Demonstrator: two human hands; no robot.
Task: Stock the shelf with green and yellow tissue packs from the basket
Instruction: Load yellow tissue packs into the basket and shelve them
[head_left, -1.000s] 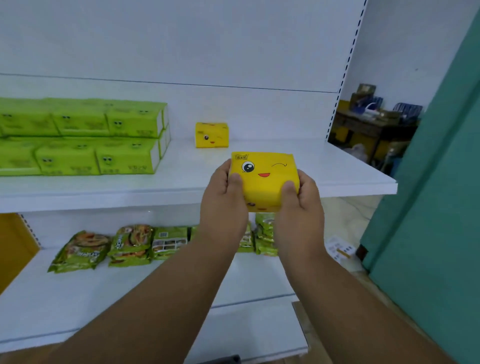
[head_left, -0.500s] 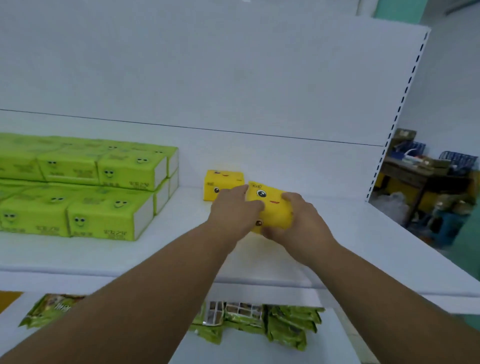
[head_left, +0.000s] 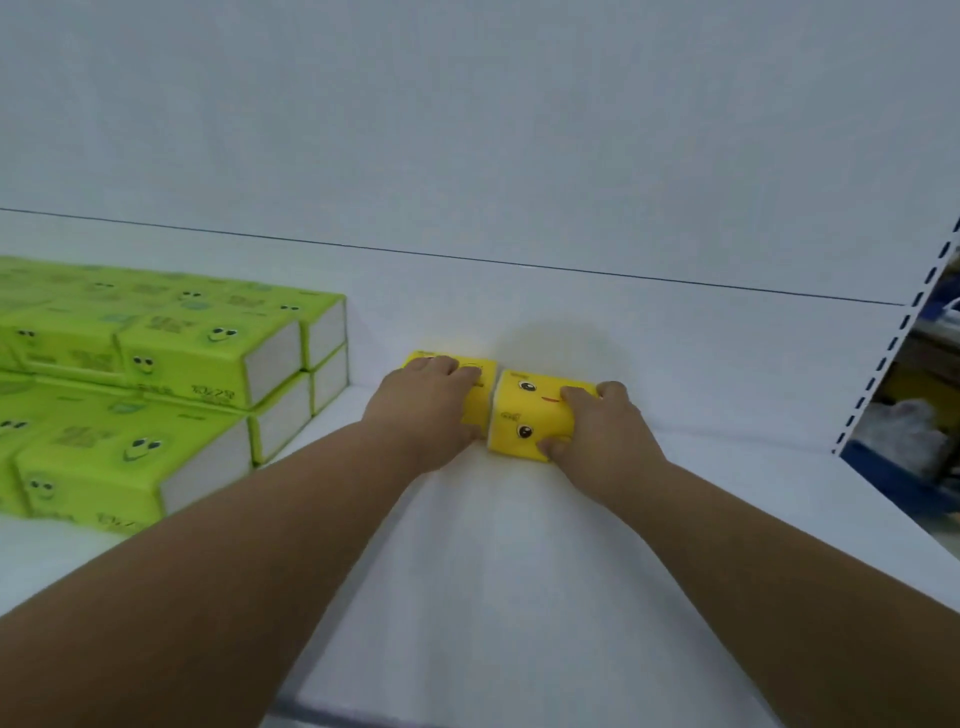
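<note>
Two yellow tissue packs stand side by side at the back of the white shelf. My left hand lies over the left yellow pack, fingers across its top and thumb at its front. My right hand grips the right yellow pack, fingers over its top right corner and thumb at its front lower edge. That pack's winking face looks up. Green tissue packs are stacked two high at the left of the shelf. The basket is out of view.
The shelf's white back panel rises right behind the yellow packs. A slotted upright ends the shelf on the right, with blurred clutter beyond it. Bare shelf surface stretches between the yellow packs and the upright.
Both hands carried the yellow pack from in front of the shelf to the back and set it to the right of the first yellow pack. My left hand shifted onto the first pack.
</note>
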